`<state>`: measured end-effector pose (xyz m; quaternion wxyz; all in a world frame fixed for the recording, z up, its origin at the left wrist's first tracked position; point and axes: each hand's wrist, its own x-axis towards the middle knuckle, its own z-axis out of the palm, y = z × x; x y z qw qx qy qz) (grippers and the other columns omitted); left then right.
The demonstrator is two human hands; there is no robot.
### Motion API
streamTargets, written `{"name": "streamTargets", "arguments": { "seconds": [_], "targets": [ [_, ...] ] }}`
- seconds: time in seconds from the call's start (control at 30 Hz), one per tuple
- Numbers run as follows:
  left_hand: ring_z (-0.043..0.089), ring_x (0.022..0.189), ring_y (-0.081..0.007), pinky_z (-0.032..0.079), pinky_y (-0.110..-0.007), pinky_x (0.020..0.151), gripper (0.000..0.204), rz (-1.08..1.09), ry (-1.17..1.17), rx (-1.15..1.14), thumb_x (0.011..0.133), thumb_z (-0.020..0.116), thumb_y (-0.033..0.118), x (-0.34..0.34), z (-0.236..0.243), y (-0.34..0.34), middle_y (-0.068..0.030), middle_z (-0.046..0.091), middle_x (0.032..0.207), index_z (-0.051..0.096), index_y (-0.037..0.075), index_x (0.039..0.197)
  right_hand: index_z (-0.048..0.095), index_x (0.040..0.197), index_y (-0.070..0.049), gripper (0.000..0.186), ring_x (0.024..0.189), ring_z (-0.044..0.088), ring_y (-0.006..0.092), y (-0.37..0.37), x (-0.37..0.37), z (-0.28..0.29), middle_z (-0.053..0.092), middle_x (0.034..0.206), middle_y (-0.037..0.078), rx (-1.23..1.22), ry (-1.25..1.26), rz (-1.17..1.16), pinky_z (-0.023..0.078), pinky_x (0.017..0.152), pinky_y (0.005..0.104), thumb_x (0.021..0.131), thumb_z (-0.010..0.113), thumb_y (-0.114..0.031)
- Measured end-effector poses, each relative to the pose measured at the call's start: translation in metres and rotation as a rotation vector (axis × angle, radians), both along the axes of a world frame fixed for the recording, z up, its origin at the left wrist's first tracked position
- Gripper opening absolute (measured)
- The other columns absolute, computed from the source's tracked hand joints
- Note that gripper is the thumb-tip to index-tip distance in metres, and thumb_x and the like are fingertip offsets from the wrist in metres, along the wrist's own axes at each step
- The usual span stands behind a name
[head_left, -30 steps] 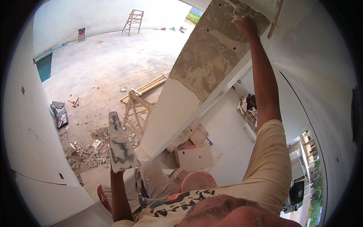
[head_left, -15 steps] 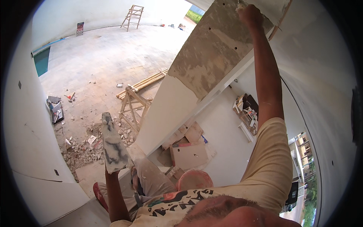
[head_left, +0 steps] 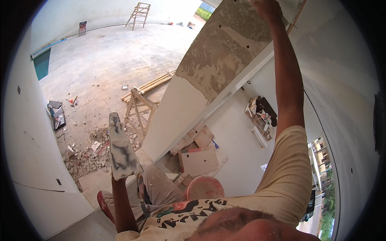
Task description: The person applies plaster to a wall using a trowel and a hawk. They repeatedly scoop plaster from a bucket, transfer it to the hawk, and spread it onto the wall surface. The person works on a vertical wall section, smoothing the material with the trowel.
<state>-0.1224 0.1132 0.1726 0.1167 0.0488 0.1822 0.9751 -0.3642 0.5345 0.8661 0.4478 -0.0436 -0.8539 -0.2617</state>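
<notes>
My left hand is low on the left, closed under the wide end of a long, narrow board smeared with wet grey plaster. The board hides most of its fingers. High up, my right hand is closed against the rough grey-brown patch of a long beam, my arm stretched out. A little whitish matter shows at its fingers, and the picture's upper edge cuts off what it grips. Several small dark holes mark the patch. Toward me the beam is smooth and white.
Below stand a pinkish bucket, a cardboard box and a wooden trestle beside long poles. Rubble covers the ground at left. A wooden ladder-like stand is far off. White walls flank me.
My right hand has shifted slightly up, partly past the picture's upper edge. The plaster-smeared board in my left hand has risen a little. The whole view has shifted slightly.
</notes>
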Motion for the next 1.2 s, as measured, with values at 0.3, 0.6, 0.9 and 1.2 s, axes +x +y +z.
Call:
{"name": "streamTargets", "arguments": {
  "seconds": [0.3,0.6,0.9,1.2],
  "targets": [
    [0.054,0.112,-0.0201,0.052,-0.039,0.085,0.058,0.012,0.06,-0.082,0.096,0.06,0.033,0.001,0.05,0.004,-0.0035,0.05,0.138,0.037,0.02,0.148,0.072,0.094,-0.005,0.035,0.095,0.065,0.0417,0.004,0.008,-0.013,0.068,0.096,0.023,0.09,0.14,0.078,0.05,0.086,0.0501,0.089,0.057,-0.036],
    [0.052,0.122,-0.023,0.051,-0.045,0.093,0.061,-0.264,0.034,0.256,0.092,0.066,0.031,-0.009,0.048,0.004,-0.0027,0.05,0.14,0.039,0.02,0.146,0.063,0.113,-0.009,0.028,0.082,0.066,0.0325,-0.002,0.042,-0.029,0.066,0.086,0.015,0.433,0.26,0.306,0.053,0.072,0.0479,0.092,0.059,-0.027],
    [0.054,0.116,-0.0215,0.05,-0.043,0.09,0.05,-0.061,0.011,-0.023,0.099,0.049,0.044,-0.003,0.088,0.001,-0.0014,0.054,0.135,0.045,0.021,0.143,0.051,0.115,0.0,0.055,0.081,0.068,0.0221,-0.103,0.163,-0.235,0.069,0.09,0.016,-0.725,-0.529,0.561,0.054,0.075,0.0363,0.082,0.079,-0.034],
    [0.052,0.121,-0.0205,0.049,-0.038,0.097,0.075,-0.075,0.218,-0.096,0.082,0.073,0.014,0.014,0.128,-0.001,-0.0066,0.048,0.141,0.037,0.01,0.147,0.065,0.096,-0.001,0.031,0.07,0.065,0.0212,-0.129,0.226,-0.471,0.068,0.085,0.01,-1.413,-0.949,0.615,0.056,0.068,0.0343,0.085,0.073,-0.028]
  ]
}}
